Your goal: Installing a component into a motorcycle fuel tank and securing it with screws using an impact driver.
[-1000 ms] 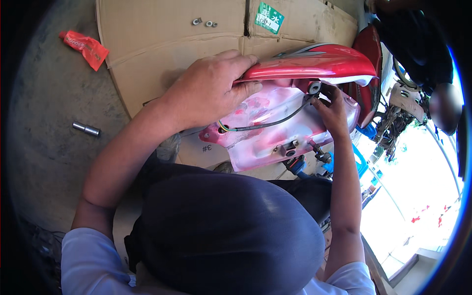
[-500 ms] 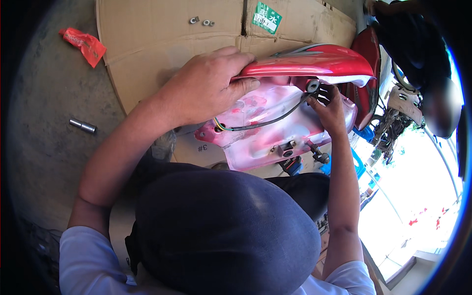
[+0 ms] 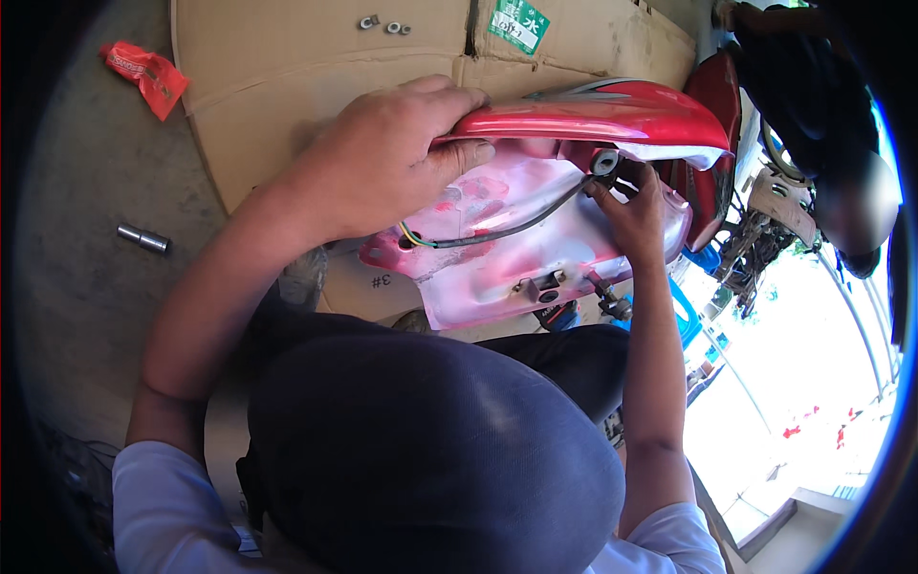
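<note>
A red motorcycle fuel tank stands tilted on cardboard, its pinkish-white underside facing me. My left hand is closed on the tank's left rim, fingers over the red top and thumb underneath. Beneath the red shell, my right hand pinches near the end of a black cable, beside a round grey-and-black fitting. Some of its fingers are hidden in shadow. Yellow and green wires come out at the cable's left end, by a hole in the underside.
Small metal nuts and a green label are on the cardboard. A red packet and a metal socket lie on the floor to the left. Another person is at the upper right, near motorcycle parts.
My left hand and the tank's left side have shifted slightly left in view. My right hand has moved a little left along the cable, its fingers drawn in more.
</note>
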Action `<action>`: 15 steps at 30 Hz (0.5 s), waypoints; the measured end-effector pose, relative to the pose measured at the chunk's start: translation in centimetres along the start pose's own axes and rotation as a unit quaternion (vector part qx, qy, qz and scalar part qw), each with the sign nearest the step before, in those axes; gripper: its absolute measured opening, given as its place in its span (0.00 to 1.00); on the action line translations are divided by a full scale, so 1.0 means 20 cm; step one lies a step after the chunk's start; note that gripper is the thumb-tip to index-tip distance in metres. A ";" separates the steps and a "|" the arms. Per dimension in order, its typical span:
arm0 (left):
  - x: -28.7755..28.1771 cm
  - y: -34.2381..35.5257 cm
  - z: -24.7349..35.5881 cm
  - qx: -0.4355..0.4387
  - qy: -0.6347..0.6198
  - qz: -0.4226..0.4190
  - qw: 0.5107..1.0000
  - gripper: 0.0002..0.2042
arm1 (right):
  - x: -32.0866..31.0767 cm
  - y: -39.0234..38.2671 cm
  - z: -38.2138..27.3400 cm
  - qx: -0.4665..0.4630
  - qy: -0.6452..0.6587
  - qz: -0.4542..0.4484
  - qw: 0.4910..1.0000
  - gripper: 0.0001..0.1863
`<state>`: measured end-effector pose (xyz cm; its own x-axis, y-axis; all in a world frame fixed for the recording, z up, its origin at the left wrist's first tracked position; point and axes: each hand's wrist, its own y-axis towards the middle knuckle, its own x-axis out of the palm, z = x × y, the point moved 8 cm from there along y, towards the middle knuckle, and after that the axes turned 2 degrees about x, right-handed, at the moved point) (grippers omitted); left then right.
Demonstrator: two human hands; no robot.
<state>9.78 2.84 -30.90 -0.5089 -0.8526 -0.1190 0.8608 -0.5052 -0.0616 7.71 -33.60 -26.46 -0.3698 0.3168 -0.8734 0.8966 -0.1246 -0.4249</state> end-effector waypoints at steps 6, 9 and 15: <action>0.00 0.02 -0.02 -0.043 -0.015 -0.030 0.999 0.22 | 0.01 0.01 -0.07 0.013 -0.034 0.030 0.999 0.37; -0.01 0.02 -0.02 -0.062 -0.018 -0.048 0.997 0.23 | 0.01 0.01 -0.07 -0.008 -0.065 0.025 0.998 0.40; -0.02 0.03 -0.01 -0.076 -0.020 -0.046 0.996 0.23 | -0.08 -0.04 -0.02 0.050 -0.062 0.071 0.994 0.40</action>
<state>10.47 2.99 -31.09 -0.5823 -0.8103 -0.0664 0.8006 -0.5573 -0.2200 7.73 -33.63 -24.59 -0.2747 0.1717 -0.9461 0.9154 -0.2545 -0.3120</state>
